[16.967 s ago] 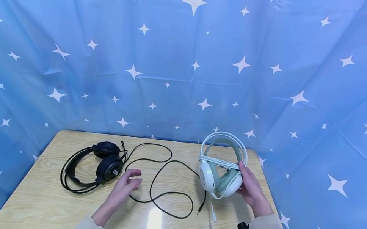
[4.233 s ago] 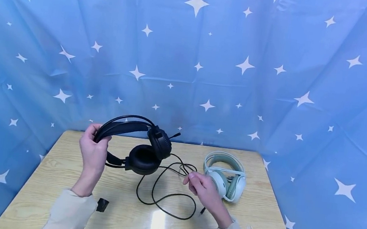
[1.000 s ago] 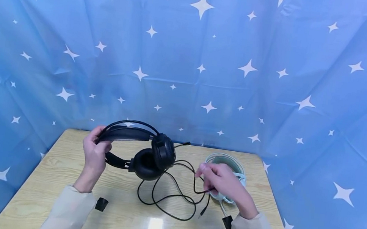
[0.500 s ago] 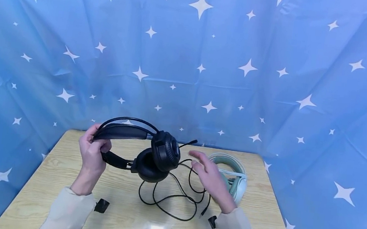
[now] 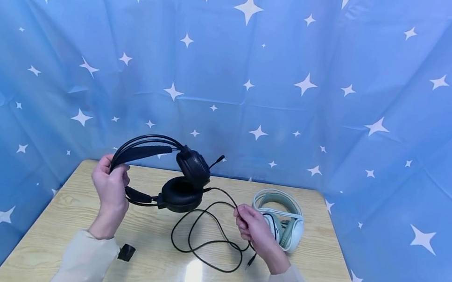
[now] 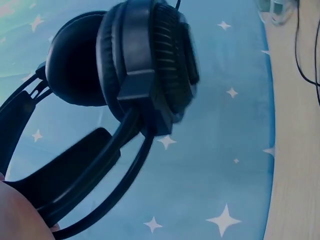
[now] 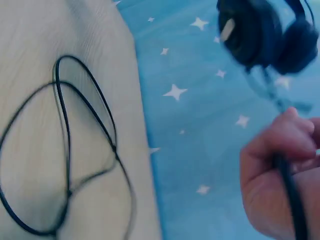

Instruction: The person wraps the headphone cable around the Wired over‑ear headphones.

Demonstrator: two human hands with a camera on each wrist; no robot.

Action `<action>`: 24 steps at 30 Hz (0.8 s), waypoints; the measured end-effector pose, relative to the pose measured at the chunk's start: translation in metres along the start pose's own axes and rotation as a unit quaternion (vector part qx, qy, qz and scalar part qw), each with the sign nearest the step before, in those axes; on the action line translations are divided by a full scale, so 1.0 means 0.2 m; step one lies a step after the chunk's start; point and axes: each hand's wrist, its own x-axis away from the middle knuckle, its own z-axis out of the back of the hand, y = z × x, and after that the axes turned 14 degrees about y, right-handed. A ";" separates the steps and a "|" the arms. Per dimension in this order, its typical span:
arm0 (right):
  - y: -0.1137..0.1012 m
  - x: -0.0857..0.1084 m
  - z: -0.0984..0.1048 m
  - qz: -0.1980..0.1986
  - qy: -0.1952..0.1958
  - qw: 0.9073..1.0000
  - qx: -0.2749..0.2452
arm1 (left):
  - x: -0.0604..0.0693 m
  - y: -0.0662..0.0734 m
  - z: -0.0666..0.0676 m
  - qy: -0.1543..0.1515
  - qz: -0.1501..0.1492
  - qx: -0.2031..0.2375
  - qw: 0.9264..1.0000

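Observation:
My left hand [image 5: 111,188] grips the headband of a black headset [image 5: 185,195] and holds it above the table, with the ear cups pointing right. In the left wrist view the ear cups of the headset [image 6: 145,65] fill the upper part, and only part of the hand [image 6: 20,215] shows. From the lower ear cup a thin black cable [image 5: 224,191] runs to my right hand [image 5: 255,229], which pinches it in curled fingers. The right wrist view shows the cable [image 7: 292,200] passing through the right hand [image 7: 280,175]. A thin microphone boom [image 5: 217,160] sticks out beside the upper cup.
A white and mint-green headset [image 5: 280,216] lies behind my right hand, its own cable wrapped around it. Loops of the black cable lie on the wooden table [image 5: 151,263], with the plug [image 5: 251,260] near my right wrist. Blue star-patterned cloth [image 5: 235,67] surrounds the table.
My right hand let go of the cable, reached left toward the ear cups and now grips the cable nearer to them. The black headset has shifted slightly left and up in my left hand.

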 end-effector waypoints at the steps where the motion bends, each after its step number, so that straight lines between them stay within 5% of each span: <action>1: -0.02 0.01 -0.01 0.025 0.004 0.999 0.030 | 0.00 -0.01 0.00 0.002 -0.008 -0.014 1.000; 4: -0.06 0.04 -0.03 0.113 0.020 0.984 0.140 | 0.01 -0.03 0.00 0.000 -0.035 -0.061 0.998; 8: -0.12 0.08 -0.06 0.208 0.017 0.941 0.266 | 0.04 -0.05 0.00 -0.013 -0.102 -0.139 0.985; 12: -0.17 0.11 -0.11 0.255 -0.005 0.899 0.355 | 0.08 -0.08 0.00 -0.036 -0.172 -0.190 0.966; 18: -0.22 0.13 -0.17 0.274 -0.068 0.849 0.447 | 0.13 -0.11 -0.01 -0.086 -0.266 -0.240 0.930; 24: -0.24 0.14 -0.20 0.318 -0.069 0.800 0.505 | 0.16 -0.12 -0.01 -0.134 -0.349 -0.268 0.888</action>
